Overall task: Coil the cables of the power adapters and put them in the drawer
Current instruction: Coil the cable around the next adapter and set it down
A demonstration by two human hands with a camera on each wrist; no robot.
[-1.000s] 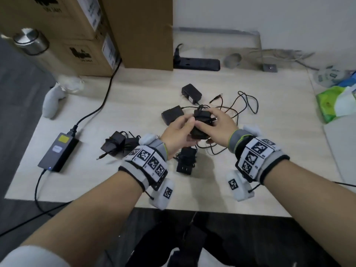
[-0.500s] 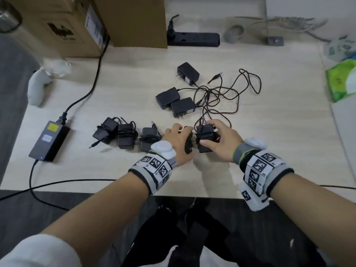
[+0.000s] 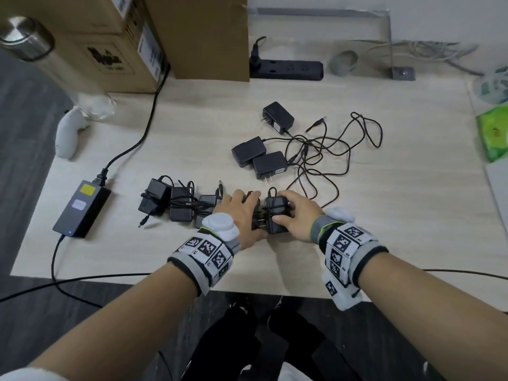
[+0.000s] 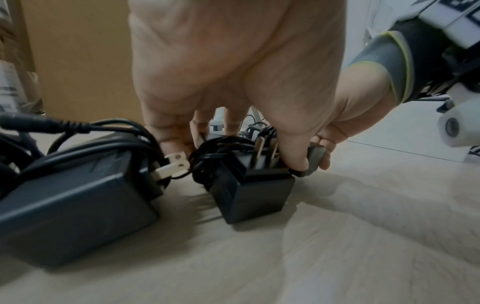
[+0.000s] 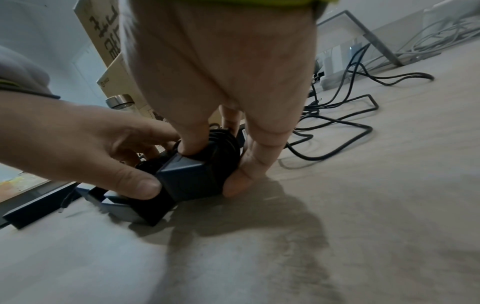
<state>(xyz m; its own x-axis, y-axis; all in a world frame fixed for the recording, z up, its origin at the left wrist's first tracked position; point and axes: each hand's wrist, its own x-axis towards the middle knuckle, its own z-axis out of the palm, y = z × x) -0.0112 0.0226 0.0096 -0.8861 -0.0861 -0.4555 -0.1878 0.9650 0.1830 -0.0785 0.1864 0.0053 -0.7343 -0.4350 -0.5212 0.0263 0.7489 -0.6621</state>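
Observation:
My right hand point(image 3: 286, 213) grips a black coiled power adapter point(image 3: 276, 211) standing on the table point(image 3: 384, 215); thumb and fingers clamp its sides in the right wrist view point(image 5: 192, 174). My left hand point(image 3: 248, 207) holds the neighbouring coiled adapter point(image 4: 249, 185), prongs up, its thumb against the right one. Three more coiled adapters point(image 3: 180, 204) lie in a row to the left. Three adapters point(image 3: 270, 165) with loose, tangled cables point(image 3: 330, 149) lie farther back. No drawer is in view.
A large power brick point(image 3: 81, 210) with its cord lies at the left near the table's edge. Cardboard boxes point(image 3: 198, 34), a power strip point(image 3: 287, 70) and a metal-capped bottle point(image 3: 26, 39) stand at the back. A green packet point(image 3: 493, 133) sits at the right edge.
Both hands came down and toward me with the coiled adapter, from above the tangle to the table at the right end of the row. Over the last half second they barely moved.

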